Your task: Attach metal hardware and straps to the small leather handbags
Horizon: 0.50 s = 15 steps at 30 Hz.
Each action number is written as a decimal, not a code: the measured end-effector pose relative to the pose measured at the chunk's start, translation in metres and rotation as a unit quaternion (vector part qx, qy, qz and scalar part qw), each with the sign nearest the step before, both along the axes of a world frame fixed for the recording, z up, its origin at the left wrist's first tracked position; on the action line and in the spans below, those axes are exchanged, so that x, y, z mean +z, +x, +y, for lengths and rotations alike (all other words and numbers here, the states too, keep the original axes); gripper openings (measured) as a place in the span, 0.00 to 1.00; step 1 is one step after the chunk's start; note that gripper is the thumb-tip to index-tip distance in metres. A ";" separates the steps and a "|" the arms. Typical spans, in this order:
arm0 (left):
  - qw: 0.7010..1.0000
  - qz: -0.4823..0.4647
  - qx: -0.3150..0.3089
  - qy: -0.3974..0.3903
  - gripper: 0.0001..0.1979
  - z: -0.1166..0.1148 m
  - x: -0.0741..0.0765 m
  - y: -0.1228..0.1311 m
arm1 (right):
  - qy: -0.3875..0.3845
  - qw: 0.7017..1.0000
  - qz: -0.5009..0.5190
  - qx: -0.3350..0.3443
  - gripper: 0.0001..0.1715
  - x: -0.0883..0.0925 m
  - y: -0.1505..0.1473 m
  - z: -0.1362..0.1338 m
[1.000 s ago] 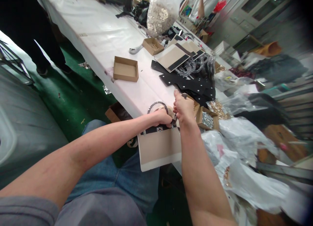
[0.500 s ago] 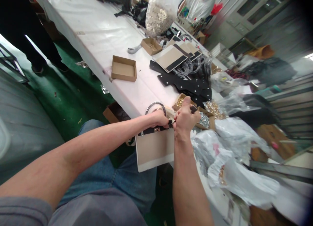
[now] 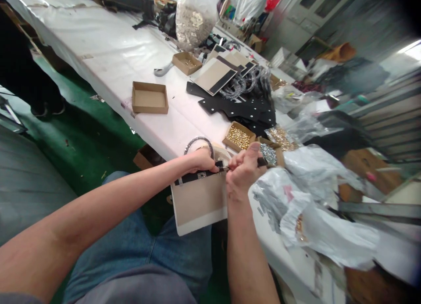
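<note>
My left hand (image 3: pixel 204 160) is closed on the top edge of a beige bag panel (image 3: pixel 200 203) with a black band and small metal fittings. A ring-shaped handle (image 3: pixel 197 141) in clear wrap rises behind that hand. In my right fist (image 3: pixel 245 170) is a screwdriver, its dark handle (image 3: pixel 262 162) sticking out past the fingers. The thin metal shaft (image 3: pixel 224 168) meets the black band close to my left fingertips; its exact tip is hard to make out. The panel hangs tilted over my lap at the table edge.
Boxes of gold rivets (image 3: pixel 239 136) and silver rivets (image 3: pixel 268 154) stand just beyond my right hand. Farther off lie black pieces (image 3: pixel 237 109), stacked beige panels (image 3: pixel 213 76) and a cardboard box (image 3: pixel 150 103). Plastic bags (image 3: pixel 305 207) crowd the right. Another person (image 3: pixel 248 5) sits at the back.
The view has shifted, so the table things appear farther left. Both hands keep their hold on panel and screwdriver; my right hand has turned slightly, showing more of the shaft.
</note>
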<state>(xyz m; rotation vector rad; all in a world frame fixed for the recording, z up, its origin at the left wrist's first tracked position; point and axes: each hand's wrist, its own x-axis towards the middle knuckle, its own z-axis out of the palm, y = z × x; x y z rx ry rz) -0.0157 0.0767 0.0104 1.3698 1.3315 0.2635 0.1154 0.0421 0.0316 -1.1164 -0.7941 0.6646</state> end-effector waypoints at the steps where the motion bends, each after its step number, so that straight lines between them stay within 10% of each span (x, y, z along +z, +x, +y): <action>1: 1.000 -0.021 0.018 0.001 0.15 0.000 -0.002 0.000 | -0.010 1.000 0.020 0.015 0.41 0.003 0.008 0.002; 15: 0.998 0.011 0.055 0.001 0.17 0.001 -0.005 0.007 | 0.045 0.996 -0.064 -0.047 0.37 0.004 -0.005 -0.018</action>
